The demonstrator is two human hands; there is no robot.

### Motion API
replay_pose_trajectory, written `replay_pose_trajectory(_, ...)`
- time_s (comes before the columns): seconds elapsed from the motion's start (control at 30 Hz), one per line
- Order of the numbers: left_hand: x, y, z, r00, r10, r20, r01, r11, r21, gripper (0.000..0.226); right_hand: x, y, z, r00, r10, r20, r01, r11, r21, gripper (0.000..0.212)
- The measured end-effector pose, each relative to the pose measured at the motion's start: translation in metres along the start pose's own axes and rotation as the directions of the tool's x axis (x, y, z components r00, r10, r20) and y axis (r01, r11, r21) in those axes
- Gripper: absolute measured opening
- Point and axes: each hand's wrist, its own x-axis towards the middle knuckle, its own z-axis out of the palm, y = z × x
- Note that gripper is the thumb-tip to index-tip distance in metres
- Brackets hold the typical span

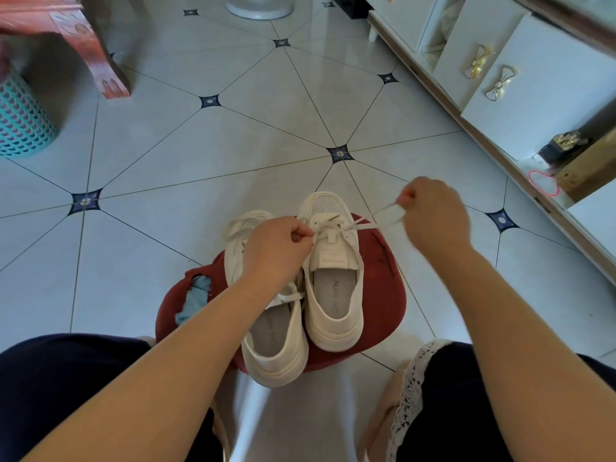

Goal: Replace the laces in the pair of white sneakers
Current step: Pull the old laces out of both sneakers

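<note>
Red stool [383,295] on tiled floor [200,145], teal basket [20,121] far left, white bow-handled cabinet [540,85] right

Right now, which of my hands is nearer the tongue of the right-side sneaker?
Left. The left hand pinches the lace right beside the tongue; the right hand holds lace ends out past the right side of the sneaker.

Home room: tiled floor [233,135], white bow-handled cabinet [520,95], laundry basket [20,121].
</note>
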Motion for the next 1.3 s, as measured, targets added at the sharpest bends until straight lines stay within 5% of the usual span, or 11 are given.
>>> replay_pose_trajectory(0.07,-0.001,0.002,0.000,1.000,0.003,0.010,-0.003,1.000,-0.002,0.010,0.001,0.010,-0.004,0.999,0.045,0.007,-0.045,0.998,0.050,0.012)
replay_pose_trajectory(0.23,-0.002,0.009,0.001,0.998,0.056,0.012,-0.057,0.994,0.094,0.014,-0.023,-0.024,0.024,0.949,-0.242,0.202,0.218,0.967,0.132,0.026)
replay_pose_trajectory(0.43,-0.001,0.009,0.000,0.999,0.046,0.007,-0.046,0.993,0.104,0.016,-0.023,-0.034,0.034,0.948,-0.259,0.185,0.243,0.964,0.105,0.024)
replay_pose_trajectory(0.67,-0.002,0.006,0.000,0.998,0.057,-0.011,-0.055,0.992,0.114,0.015,0.004,0.010,-0.007,0.978,0.135,-0.158,-0.101,0.974,0.204,0.025)
replay_pose_trajectory(0.83,-0.002,0.009,0.001,0.998,0.059,0.005,-0.059,0.993,0.099,0.016,-0.021,-0.022,0.015,0.958,-0.174,0.229,0.097,0.946,0.311,0.017)
replay_pose_trajectory(0.93,-0.002,0.009,0.001,0.997,0.082,0.012,-0.083,0.988,0.127,0.017,-0.027,-0.034,0.029,0.929,-0.226,0.292,0.158,0.958,0.237,0.026)
replay_pose_trajectory(1.13,-0.001,0.008,0.001,0.997,0.078,0.017,-0.080,0.989,0.122,0.015,-0.028,-0.042,0.034,0.965,-0.201,0.167,0.193,0.979,0.059,0.022)
replay_pose_trajectory(1.23,-0.001,0.006,0.000,0.999,0.047,-0.004,-0.046,0.993,0.112,0.012,-0.009,-0.021,0.011,0.996,0.056,-0.076,-0.039,0.976,0.213,0.019)
replay_pose_trajectory(1.3,-0.001,0.004,-0.002,1.000,0.029,-0.007,-0.028,0.994,0.106,0.011,0.007,0.000,-0.016,0.926,0.259,-0.275,-0.117,0.889,0.443,0.018)
